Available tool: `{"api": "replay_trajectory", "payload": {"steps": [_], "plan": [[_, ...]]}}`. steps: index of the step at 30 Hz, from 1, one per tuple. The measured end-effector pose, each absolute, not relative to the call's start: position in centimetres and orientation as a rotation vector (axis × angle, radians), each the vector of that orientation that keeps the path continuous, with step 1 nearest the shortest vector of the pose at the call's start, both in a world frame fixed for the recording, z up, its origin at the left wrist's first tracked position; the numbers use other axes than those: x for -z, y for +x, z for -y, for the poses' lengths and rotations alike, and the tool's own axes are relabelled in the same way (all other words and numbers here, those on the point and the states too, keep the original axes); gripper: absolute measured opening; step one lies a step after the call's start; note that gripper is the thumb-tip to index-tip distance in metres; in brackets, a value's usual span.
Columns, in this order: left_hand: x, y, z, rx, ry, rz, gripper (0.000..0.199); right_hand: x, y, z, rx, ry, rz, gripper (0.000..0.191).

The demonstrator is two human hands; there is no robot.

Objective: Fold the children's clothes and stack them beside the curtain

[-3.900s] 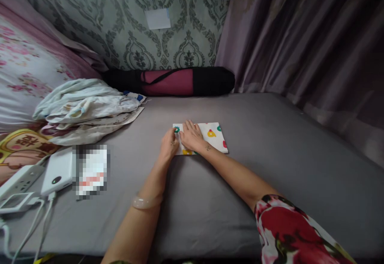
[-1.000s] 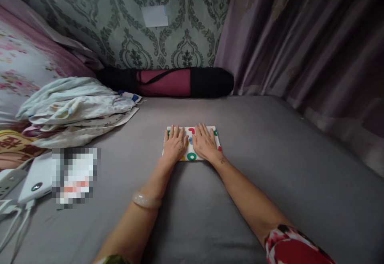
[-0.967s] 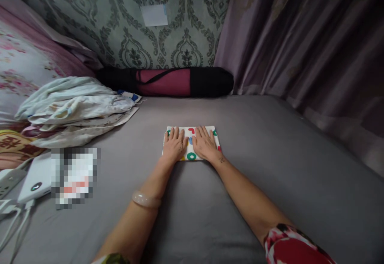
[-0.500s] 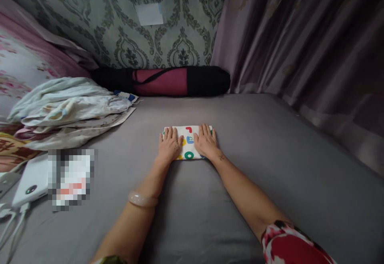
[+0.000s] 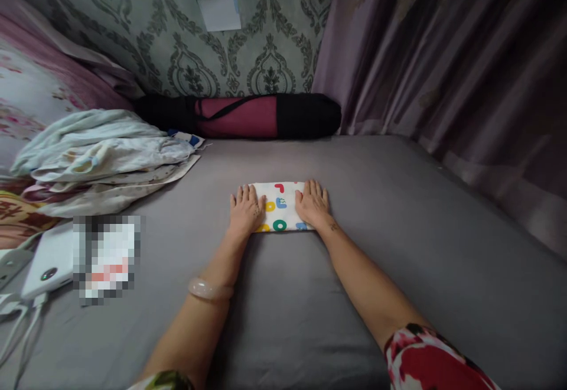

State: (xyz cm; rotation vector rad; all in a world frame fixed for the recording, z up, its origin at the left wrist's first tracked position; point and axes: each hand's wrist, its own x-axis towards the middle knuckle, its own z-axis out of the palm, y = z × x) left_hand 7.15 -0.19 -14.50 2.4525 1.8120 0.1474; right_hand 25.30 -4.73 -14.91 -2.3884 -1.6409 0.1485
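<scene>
A folded white cloth (image 5: pixel 280 215) printed with coloured letters and shapes lies flat on the grey bed sheet (image 5: pixel 292 295). Over its left end rests my left hand (image 5: pixel 246 210), palm down with the fingers stretched out. My right hand (image 5: pixel 313 204) lies flat on the right end in the same way, fingers pointing away from me. Both hands are open and touch the cloth from above. The parts of its left and right ends beneath my palms are hidden.
Crumpled pale cloths (image 5: pixel 101 148) are heaped at the left. Nearer me are a white power bank (image 5: pixel 53 260) with plugged-in cables (image 5: pixel 33 325) and a blurred-out item (image 5: pixel 110 260). A long black and maroon bag (image 5: pixel 239 117) lies along the wall; a purple curtain (image 5: pixel 398 53) hangs at the right.
My hands have moved apart, the left outward to the left and the right outward to the right, uncovering more of the cloth's middle. The view has shifted slightly.
</scene>
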Motion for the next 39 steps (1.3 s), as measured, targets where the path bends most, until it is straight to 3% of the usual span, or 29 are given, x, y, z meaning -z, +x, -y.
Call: {"api": "replay_trajectory", "payload": {"steps": [9,17,25,39], "plan": [[13.2,8.8,2.8,-0.389,2.630,-1.789,0.062,13.7,23.3,5.4,-0.023,-2.290,1.701,0.060],[14.2,10.2,4.5,-0.160,2.568,-1.667,0.058,14.6,21.1,5.9,-0.135,-2.245,1.774,0.058],[13.9,9.4,3.1,-0.420,2.621,-1.729,0.054,13.9,20.7,5.9,-0.078,-2.106,1.874,0.058],[14.0,9.1,1.1,-0.273,2.691,-1.583,0.051,13.4,21.1,4.8,-0.188,-2.014,2.074,0.055]]}}
